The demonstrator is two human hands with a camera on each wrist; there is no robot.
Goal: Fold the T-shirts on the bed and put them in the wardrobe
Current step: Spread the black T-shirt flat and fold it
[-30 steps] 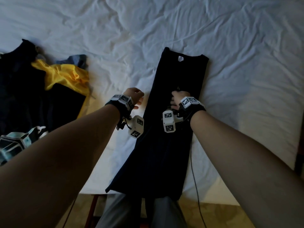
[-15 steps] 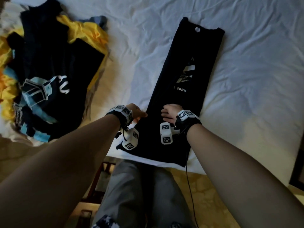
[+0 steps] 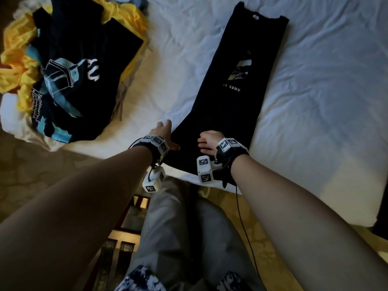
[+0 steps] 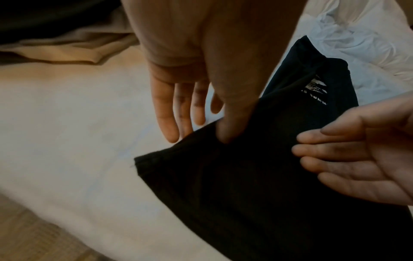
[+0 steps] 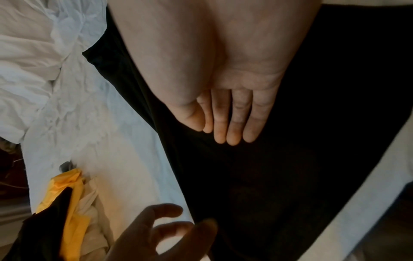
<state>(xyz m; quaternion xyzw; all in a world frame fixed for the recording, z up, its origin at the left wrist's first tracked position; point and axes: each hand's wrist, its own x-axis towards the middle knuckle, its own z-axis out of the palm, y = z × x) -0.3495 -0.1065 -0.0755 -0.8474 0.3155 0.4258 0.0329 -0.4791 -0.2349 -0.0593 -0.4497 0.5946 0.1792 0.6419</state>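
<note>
Change: both hands have slid from the black T-shirt's middle down to its hem end, and the clothes pile has come fuller into sight.
Black T-shirt [image 3: 228, 101]: soft dark knit folded lengthwise into a long narrow strip on the white bed sheet [image 3: 325, 80], collar far, hem at the near bed edge; white print reads partly "S SUMM".
Left hand [image 3: 165, 134]: fingers straight and spread over the sheet, thumb touching the strip's left edge near the hem corner, as the left wrist view shows.
Right hand [image 3: 209, 143]: fingers straight and together, loosely flat over the fabric; gripping nothing.
Clothes pile [image 3: 69, 66]: crumpled yellow and black garments, one with a pale blue line drawing; its lettering is too small to read.
Sheet: wrinkled, matte.
</note>
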